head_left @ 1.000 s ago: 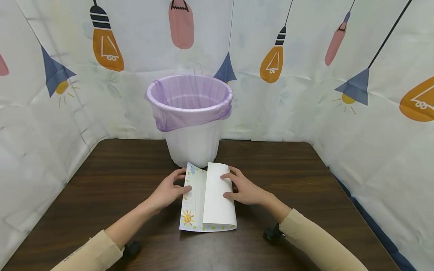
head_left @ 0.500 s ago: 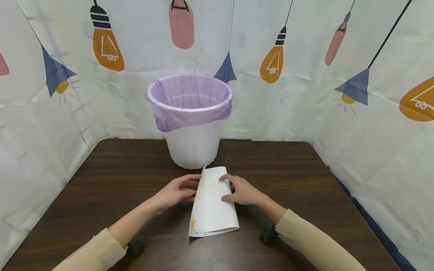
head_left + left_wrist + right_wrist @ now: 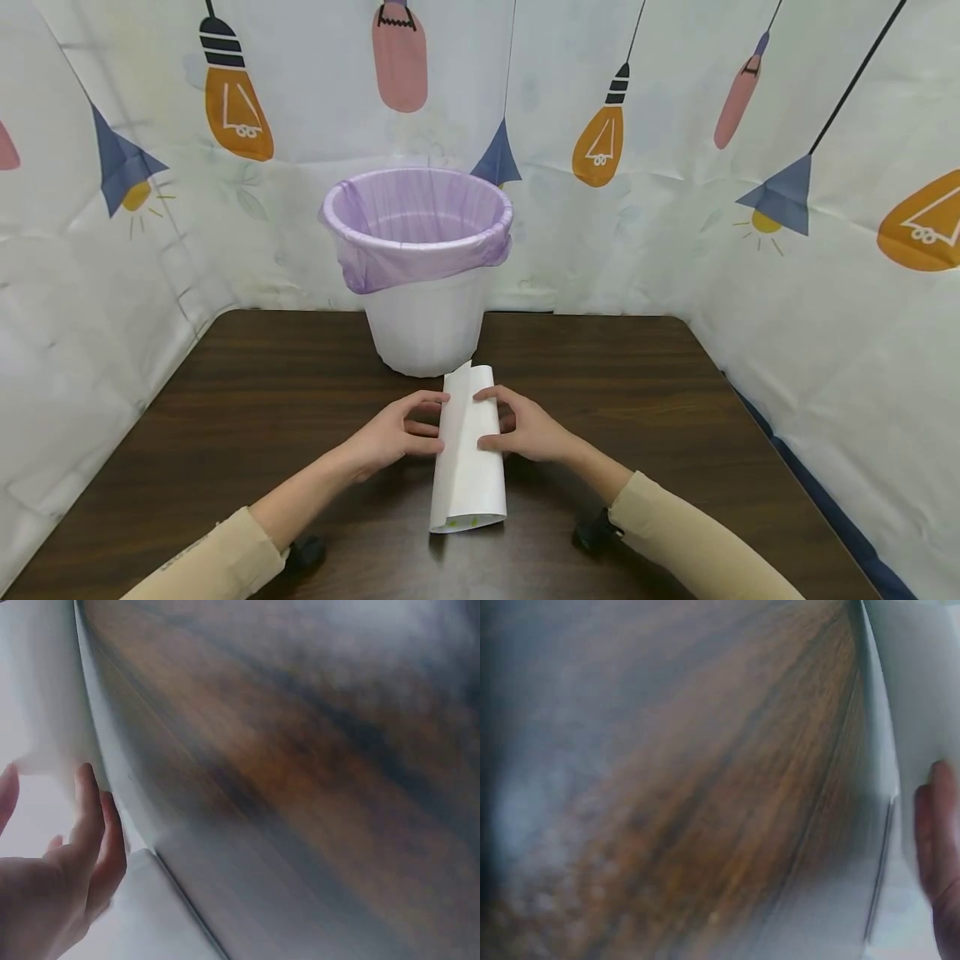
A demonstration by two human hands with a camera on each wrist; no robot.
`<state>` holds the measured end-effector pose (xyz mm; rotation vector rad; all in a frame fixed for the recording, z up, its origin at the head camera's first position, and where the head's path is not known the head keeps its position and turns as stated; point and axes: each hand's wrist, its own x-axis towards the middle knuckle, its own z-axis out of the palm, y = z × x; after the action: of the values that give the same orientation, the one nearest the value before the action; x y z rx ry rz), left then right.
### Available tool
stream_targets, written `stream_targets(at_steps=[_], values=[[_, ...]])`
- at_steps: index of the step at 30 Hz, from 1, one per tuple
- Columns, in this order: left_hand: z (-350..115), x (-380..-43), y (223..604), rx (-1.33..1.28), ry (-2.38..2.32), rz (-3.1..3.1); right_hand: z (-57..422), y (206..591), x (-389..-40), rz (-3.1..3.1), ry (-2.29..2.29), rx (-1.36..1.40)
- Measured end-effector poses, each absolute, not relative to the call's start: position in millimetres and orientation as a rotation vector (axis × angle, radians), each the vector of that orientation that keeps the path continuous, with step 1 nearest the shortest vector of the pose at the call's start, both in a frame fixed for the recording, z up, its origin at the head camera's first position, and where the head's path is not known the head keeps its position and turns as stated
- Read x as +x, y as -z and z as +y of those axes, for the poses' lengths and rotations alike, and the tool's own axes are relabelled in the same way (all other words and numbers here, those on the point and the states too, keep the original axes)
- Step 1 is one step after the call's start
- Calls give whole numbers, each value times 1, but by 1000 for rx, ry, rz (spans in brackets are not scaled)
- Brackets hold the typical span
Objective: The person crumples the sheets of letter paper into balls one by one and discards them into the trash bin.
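Observation:
A sheet of paper [image 3: 471, 479], rolled into a loose, flattened tube, stands between both hands in the head view. Its plain white side faces out; bits of green print show inside the near end. My left hand [image 3: 392, 435] holds the tube's left side, thumb and fingertips at the edge. On the opposite side, my right hand [image 3: 531, 429] grips it with thumb and index finger over the front, other fingers partly hidden behind. In the left wrist view the left fingers [image 3: 88, 817] lie along the pale paper; the right wrist view shows right fingers [image 3: 935, 832] against it.
Just behind the paper stands a white trash bin [image 3: 423, 329] with a purple liner [image 3: 427, 265] folded over its rim. The dark wooden table [image 3: 630, 375] has printed white cloth [image 3: 600, 242] hanging round its back and sides.
The paper has gone from half open, its printed left flap showing, to a narrow rolled tube. My left hand has moved right with that edge; the right hand has shifted slightly left.

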<state>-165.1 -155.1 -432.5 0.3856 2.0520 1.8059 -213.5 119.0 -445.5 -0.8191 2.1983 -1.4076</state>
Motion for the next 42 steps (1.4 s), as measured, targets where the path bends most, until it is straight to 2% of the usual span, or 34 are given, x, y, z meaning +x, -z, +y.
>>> stream_targets(at_steps=[11,23,32,42], values=[[-148,-161,426,359,-1997,1928,125,430,-207,1973,1697,-928],[-144,-157,422,276,-2029,2093,141,429,-206,1652,1722,-1156],[-141,-153,425,204,-2040,2102,134,427,-201,1826,1620,-1312],[-134,-150,425,196,-2001,2222,126,422,-196,2044,1557,-1279]])
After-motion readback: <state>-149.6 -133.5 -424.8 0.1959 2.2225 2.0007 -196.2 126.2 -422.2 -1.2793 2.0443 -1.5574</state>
